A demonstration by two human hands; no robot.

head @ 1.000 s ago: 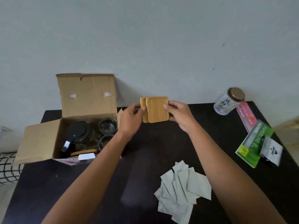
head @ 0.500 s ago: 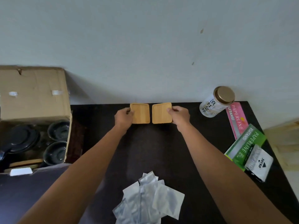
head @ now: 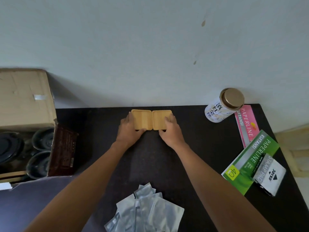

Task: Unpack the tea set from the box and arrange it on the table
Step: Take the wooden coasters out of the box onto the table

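Dark table (head: 209, 148) against a pale wall carries an open cardboard box (head: 25, 104) at left. Two wooden coasters (head: 151, 120) lie touching near the far edge; the left hand (head: 129, 129) and right hand (head: 170, 129) each lightly grip one with loosely curled fingers.

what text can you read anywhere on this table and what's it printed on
"PAPERLINE" and "KUITANSI": pink receipt book.
"PAPERLINE", "KUITANSI" and "40": green receipt book; its smaller lines are too small to read.
"JOYKO" and "STAMP PAD": stamp pad box.
Black characters on the white tea tin: too unclear to read.
Print on the brown box panel: too blurred to read.
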